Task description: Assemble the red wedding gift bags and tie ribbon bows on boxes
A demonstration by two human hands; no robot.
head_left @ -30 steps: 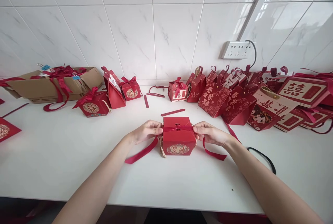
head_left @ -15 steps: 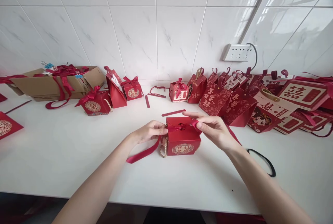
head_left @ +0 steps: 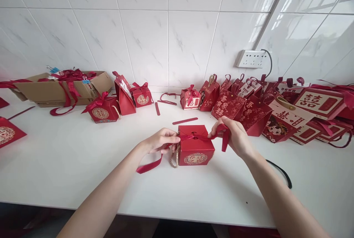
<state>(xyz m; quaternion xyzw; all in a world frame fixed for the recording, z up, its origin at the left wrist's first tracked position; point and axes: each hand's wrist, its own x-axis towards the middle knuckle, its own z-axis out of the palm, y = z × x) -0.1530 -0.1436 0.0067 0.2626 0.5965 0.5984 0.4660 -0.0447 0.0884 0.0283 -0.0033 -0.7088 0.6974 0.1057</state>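
A red gift box (head_left: 196,149) with a gold round emblem on its front stands on the white table in front of me. A red ribbon (head_left: 195,138) runs across its top, and a twisted cord handle (head_left: 175,157) hangs at its left side. My left hand (head_left: 163,140) pinches the ribbon at the box's left edge, with a tail of it trailing down to the table. At the right edge, my right hand (head_left: 231,133) is closed on the other part of the ribbon, which loops and hangs below the fingers.
Several red gift boxes (head_left: 253,116) crowd the back right. A cardboard box (head_left: 55,92) of ribbons stands back left, near more red boxes (head_left: 103,110). Red strips (head_left: 185,120) lie behind my box. A black band (head_left: 282,173) lies on the table (head_left: 155,197) by my right forearm.
My right hand has moved slightly right, away from the box top, drawing the ribbon out straighter across it. The left hand stays at the left edge.
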